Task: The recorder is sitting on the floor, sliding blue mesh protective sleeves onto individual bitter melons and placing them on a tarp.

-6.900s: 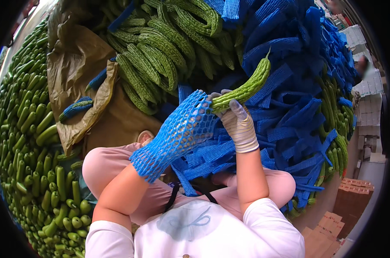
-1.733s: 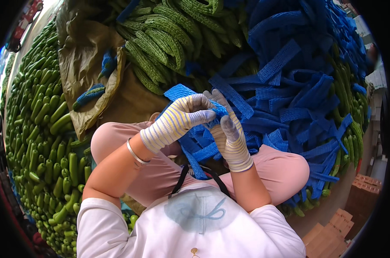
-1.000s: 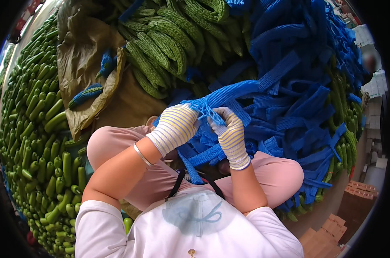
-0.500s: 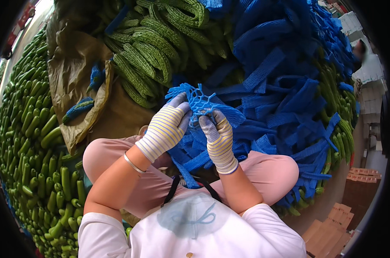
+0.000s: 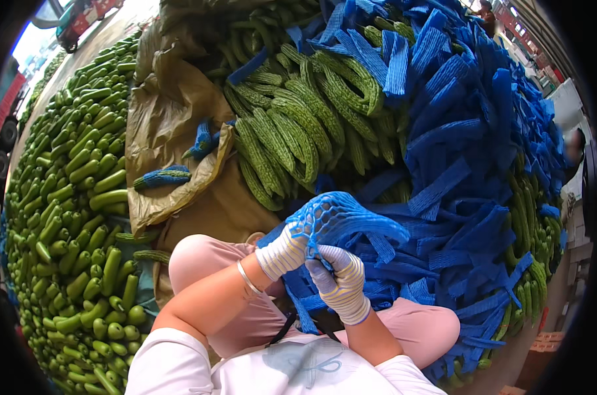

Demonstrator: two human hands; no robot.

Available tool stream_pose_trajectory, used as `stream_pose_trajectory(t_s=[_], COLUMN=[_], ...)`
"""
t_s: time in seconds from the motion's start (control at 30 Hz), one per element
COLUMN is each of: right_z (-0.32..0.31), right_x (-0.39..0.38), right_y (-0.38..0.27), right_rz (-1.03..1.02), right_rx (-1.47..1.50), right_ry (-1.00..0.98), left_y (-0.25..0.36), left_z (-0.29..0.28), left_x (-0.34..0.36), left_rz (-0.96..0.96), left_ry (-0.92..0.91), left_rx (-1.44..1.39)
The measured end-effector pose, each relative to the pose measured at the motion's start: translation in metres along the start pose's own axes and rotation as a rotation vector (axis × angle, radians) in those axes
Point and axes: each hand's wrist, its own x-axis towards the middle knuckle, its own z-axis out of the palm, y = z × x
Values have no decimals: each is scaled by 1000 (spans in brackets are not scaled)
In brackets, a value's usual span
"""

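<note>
A blue foam net sleeve (image 5: 361, 220) is stretched wide at its near end, its narrow end pointing right. My left hand (image 5: 282, 253), in a striped glove, holds it with the fingers inside the mesh, which mostly hides them. Below the mouth of the sleeve, my right hand (image 5: 343, 283) in a matching glove pinches the edge between thumb and fingers. Ridged green bitter melons (image 5: 285, 138) lie heaped just beyond my hands. A deep pile of loose blue sleeves (image 5: 436, 227) spreads to the right, close to my right hand.
Brown sheeting (image 5: 173, 92) lies at the left, bearing a bitter melon partly in a blue sleeve (image 5: 163, 176). Smooth green vegetables (image 5: 81, 230) cover the far left. More bitter melons (image 5: 532, 263) lie at the right edge. My bent knees (image 5: 203, 263) flank the work.
The sleeve has been spread open and pulled over my left fingers; before, both hands pinched its bunched mesh. The view has shifted, so the scene sits lower and further right.
</note>
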Motion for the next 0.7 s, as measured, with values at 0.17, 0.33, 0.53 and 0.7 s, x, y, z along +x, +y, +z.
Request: stream_pose_trajectory(t_s=[0.17, 0.33, 0.53, 0.7], right_z=[10, 33, 45, 28], right_x=[21, 11, 19, 90], right_y=[-12, -9, -3, 43], right_rz=[-278, 62, 429, 198], right_rx=[-46, 161, 488, 536], right_ry=[36, -133, -218, -36], left_y=[18, 44, 48, 48], left_z=[3, -19, -36, -53], left_x=[20, 23, 25, -1], left_rz=[145, 240, 226, 216], left_ry=[48, 62, 39, 43], left_rx=[-74, 62, 141, 220])
